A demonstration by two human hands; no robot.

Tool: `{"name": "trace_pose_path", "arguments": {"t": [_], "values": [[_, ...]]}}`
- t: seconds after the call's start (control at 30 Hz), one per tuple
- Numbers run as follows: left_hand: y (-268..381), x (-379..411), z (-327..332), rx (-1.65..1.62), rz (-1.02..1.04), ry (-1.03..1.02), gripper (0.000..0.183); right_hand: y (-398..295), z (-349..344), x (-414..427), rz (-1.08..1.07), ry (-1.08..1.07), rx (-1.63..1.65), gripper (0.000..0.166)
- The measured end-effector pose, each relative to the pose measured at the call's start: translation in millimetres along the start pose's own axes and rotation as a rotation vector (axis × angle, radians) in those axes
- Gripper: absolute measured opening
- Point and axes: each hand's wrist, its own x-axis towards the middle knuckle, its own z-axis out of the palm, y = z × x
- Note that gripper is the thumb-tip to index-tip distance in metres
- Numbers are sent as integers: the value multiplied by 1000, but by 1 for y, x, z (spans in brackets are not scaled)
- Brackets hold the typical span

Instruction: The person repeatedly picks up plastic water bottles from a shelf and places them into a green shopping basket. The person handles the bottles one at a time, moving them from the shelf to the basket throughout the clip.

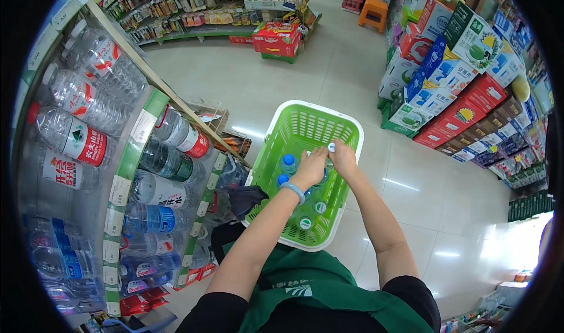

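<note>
A green plastic shopping basket (318,112) with a white rim is in front of my body. Inside stand several clear plastic bottles, among them a blue-capped bottle (288,159) and a white-capped bottle (319,207). My right hand (344,160) grips a bottle by its neck, its white cap (331,147) showing at the fingertips. My left hand (312,169), with a pale bangle (294,192) at the wrist, reaches over the bottles beside my right hand. Its fingers cover a bottle top, and whether they grip it is hidden. A dark cloth (247,200) hangs over the basket's left rim.
Shelves of large water bottles (90,143) with price tags run close along my left. Stacked drink cartons (469,108) stand on the right. Ahead on the tiled floor (357,77) are a red carton (276,39) and an orange stool (373,13), near racks of packaged snacks (207,18).
</note>
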Motion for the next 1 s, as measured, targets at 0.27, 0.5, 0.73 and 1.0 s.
{"name": "trace_pose_path", "arguments": {"t": [0.27,0.5,0.73,1.0], "values": [[-6,-3,18,178,41,-29,39,22,33,-6,115,-150,-142,28],[17,-36,-24,-81,50,284,38,-34,-7,-7,-226,-185,-98,26],[42,-172,-174,-361,164,827,35,-240,-74,-44,-599,-126,413,47],[6,-302,-339,-18,-68,1424,35,-481,-68,-76,-861,-201,868,48]]}}
